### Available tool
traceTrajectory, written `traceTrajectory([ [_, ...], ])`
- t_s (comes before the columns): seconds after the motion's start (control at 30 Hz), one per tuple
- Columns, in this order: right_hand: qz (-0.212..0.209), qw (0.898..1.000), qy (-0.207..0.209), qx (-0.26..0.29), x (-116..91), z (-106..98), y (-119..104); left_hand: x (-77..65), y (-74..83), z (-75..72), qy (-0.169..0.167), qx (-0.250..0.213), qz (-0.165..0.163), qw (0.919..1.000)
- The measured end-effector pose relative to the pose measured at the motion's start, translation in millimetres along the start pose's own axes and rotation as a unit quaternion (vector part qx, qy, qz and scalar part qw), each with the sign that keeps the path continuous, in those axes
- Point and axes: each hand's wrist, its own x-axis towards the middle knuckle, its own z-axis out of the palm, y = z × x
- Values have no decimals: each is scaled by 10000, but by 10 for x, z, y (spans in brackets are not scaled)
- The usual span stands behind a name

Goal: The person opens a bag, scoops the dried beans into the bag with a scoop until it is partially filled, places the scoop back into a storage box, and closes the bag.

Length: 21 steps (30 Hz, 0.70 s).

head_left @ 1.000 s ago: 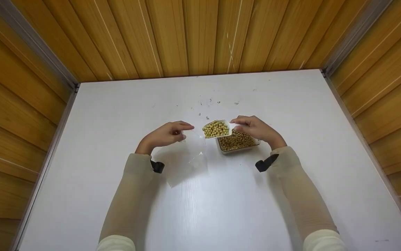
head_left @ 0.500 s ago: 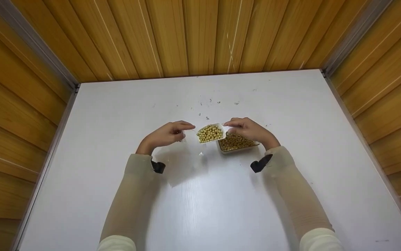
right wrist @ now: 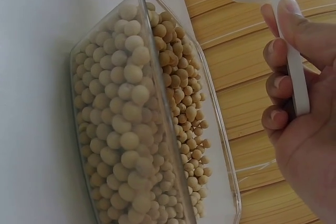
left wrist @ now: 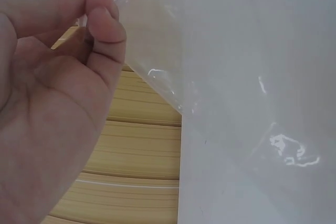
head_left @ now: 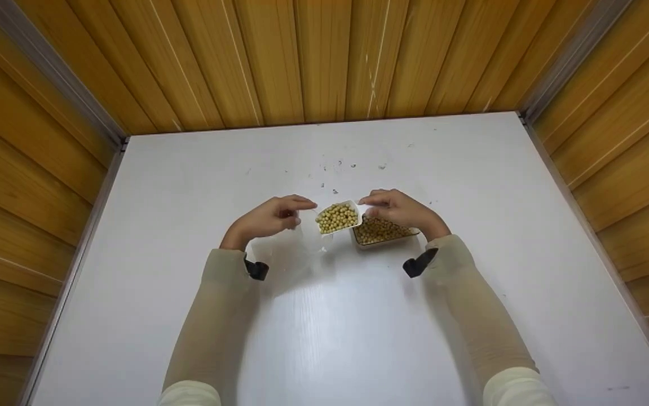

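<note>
My left hand (head_left: pixel 270 217) pinches the edge of a clear plastic bag (left wrist: pixel 236 93) between thumb and fingers; the bag hangs down and is hard to make out in the head view. In my right hand (head_left: pixel 406 211) is the handle of a white scoop (right wrist: pixel 294 72), with the fingers curled round it. Round, pale yellow soybeans (head_left: pixel 336 218) fill the scoop, which is held level or slightly tilted close to the left fingertips, at the bag's upper edge. Beneath the right hand stands a clear rectangular container (right wrist: pixel 157 77) of soybeans, partly covered by the hand and scoop.
A white table (head_left: pixel 324 338) carries everything. Small dark marks (head_left: pixel 335 166) dot its surface beyond the hands. Wood-patterned panels (head_left: pixel 324 62) rise along the back and both sides.
The right hand has carried the filled scoop left and slightly nearer, from over the container's edge to the bag's edge. The left hand has barely moved.
</note>
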Motion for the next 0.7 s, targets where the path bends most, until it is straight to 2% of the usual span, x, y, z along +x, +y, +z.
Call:
traceTrajectory([
  [0.3, -76, 9982, -61, -594, -14, 4, -221, 10, -17, 10, -4, -192, -8, 9998],
  [0.53, 56, 9970, -79, -767, 12, -26, -179, 20, -39, 14, -22, -352, 15, 9994],
  [0.7, -35, 9966, -127, -817, 1, -44, -206, 16, -33, 11, -37, -319, 30, 9995],
])
